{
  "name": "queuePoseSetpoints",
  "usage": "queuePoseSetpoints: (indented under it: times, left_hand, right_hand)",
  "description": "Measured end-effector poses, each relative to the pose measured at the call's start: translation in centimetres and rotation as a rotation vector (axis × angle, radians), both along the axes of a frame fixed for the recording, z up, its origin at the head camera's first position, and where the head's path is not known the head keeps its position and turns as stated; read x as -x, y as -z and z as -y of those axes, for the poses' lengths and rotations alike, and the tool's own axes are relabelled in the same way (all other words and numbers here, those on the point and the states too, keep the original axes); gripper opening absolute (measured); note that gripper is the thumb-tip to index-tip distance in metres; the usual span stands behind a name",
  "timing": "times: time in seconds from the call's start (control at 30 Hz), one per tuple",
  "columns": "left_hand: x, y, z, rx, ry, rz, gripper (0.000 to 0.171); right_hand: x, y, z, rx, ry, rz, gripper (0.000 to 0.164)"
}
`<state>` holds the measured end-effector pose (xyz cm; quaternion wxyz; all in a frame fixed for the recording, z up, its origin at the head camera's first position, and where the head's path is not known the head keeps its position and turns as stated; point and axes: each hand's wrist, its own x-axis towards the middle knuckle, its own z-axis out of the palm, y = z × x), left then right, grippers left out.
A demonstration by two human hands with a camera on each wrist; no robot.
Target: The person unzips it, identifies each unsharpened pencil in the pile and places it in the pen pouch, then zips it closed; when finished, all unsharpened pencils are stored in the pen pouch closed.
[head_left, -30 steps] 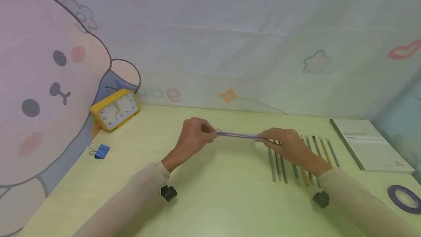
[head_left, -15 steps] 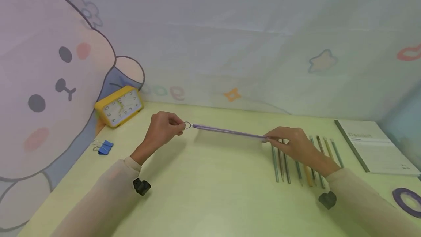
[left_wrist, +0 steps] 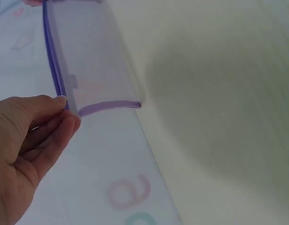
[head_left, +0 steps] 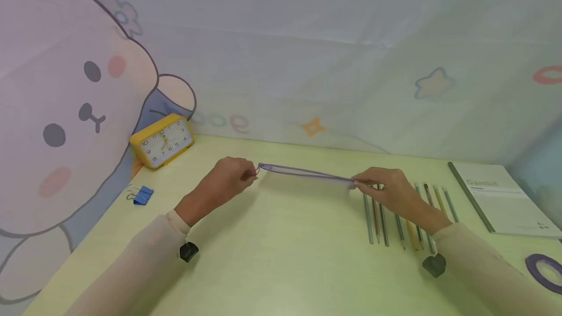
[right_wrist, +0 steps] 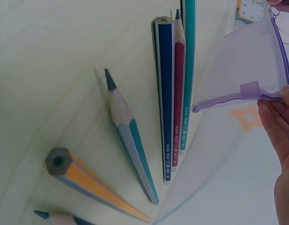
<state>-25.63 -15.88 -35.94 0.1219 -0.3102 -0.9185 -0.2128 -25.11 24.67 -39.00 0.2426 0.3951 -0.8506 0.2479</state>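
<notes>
Your left hand [head_left: 219, 183], fingertips brought together, pinches one end of the see-through, purple-edged flat pouch [right_wrist: 249, 61], which spans between your hands above the pale yellow-green table [head_left: 281, 243]; your right hand [head_left: 388, 188], thumb meeting fingers, pinches its other end.

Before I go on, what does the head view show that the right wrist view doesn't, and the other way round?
Only the head view shows the blue clip, the notebook and the roll of tape.

Only the right wrist view shows the see-through side of the pouch, its small tab and the lettering on some pencils.

Both show the pouch, pencils, clock, left hand and right hand, though the right wrist view cuts off the clock.
</notes>
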Motion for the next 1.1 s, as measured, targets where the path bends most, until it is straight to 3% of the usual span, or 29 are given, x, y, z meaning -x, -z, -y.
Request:
queuePoseSetpoints:
  times: [0.03,0.1,0.27,0.37,0.47,0.63,0.8,1.1]
  left_hand:
    - [0.0,0.2,-0.1,0.047,0.019,-0.056,0.002]
    - [-0.1,0.3,-0.3,0.1,0.04,-0.089,0.002]
    - [0.1,-0.1,-0.8,0.056,0.058,0.04,0.007]
    - [0.2,-0.6,-1.3,0.024,0.081,0.047,0.006]
    - [0.6,-0.9,-1.9,0.061,0.128,0.033,0.014]
    - [1.4,-0.6,-2.9,0.137,0.199,0.142,0.025]
    - [2.0,-0.4,-3.5,0.143,0.223,0.196,0.018]
    - [2.0,-0.7,-4.6,0.111,0.186,0.142,0.016]
  right_hand:
    - [0.0,0.0,-0.1,-0.005,0.006,0.001,0.028]
    - [0.0,0.1,-0.2,-0.01,0.014,0.004,0.028]
    - [-0.2,0.2,-0.2,-0.004,0.011,0.019,0.029]
    - [-0.1,0.3,0.1,-0.004,-0.008,0.022,0.029]
    - [0.0,0.4,0.4,-0.011,-0.028,0.01,0.03]
    - [-0.1,0.3,0.6,-0.002,-0.045,0.015,0.031]
    - [-0.1,0.1,0.6,0.0,-0.062,-0.018,0.035]
    - [0.4,0.1,0.5,-0.007,-0.11,-0.068,0.036]
